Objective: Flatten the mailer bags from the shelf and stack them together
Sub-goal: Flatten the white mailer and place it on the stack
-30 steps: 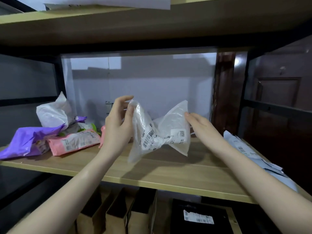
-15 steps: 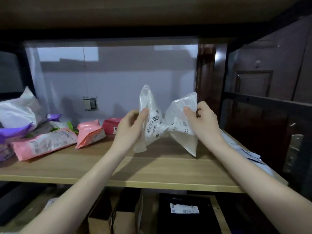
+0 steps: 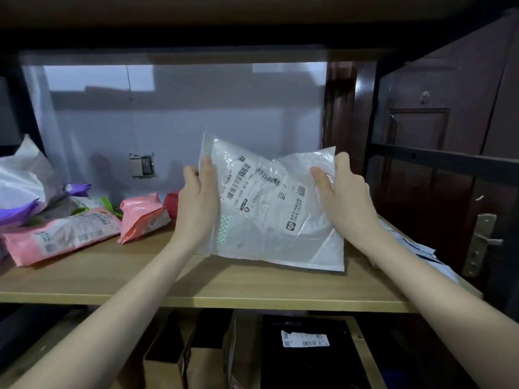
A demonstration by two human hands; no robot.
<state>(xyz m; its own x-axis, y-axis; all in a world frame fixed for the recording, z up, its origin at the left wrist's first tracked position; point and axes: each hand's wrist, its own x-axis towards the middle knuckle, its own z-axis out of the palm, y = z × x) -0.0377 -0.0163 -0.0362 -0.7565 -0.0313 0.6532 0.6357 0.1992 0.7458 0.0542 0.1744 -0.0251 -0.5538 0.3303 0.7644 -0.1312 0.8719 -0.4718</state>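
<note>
1. The white mailer bag (image 3: 269,209) is held up over the wooden shelf (image 3: 196,284), spread between both hands, label side facing the person. Its lower edge hangs just above the board or brushes it; which one cannot be told.
2. The left hand (image 3: 196,203) grips the bag's left edge, thumb on the front and fingers curled behind it. The right hand (image 3: 345,203) grips the right edge near the top corner the same way, thumb pressed onto the plastic.
3. The bag sits between the two hands, touching both, and is still creased through the middle.
4. Risk: the plastic looks thin and slick, so pulling the edges apart too hard could tear it or let one edge slip from a thumb, and the bag would drop crumpled.
5. Risk: laying it down before the middle creases are smoothed would probably leave trapped air and a lumpy layer that makes the pile slide.
6. Risk: the flattened bags (image 3: 415,248) lie at the right end, close to the shelf's edge, so a careless placement may push them off.
7. The unflattened pink bags (image 3: 70,234) and a purple bag (image 3: 16,211) wait well to the left.
</note>
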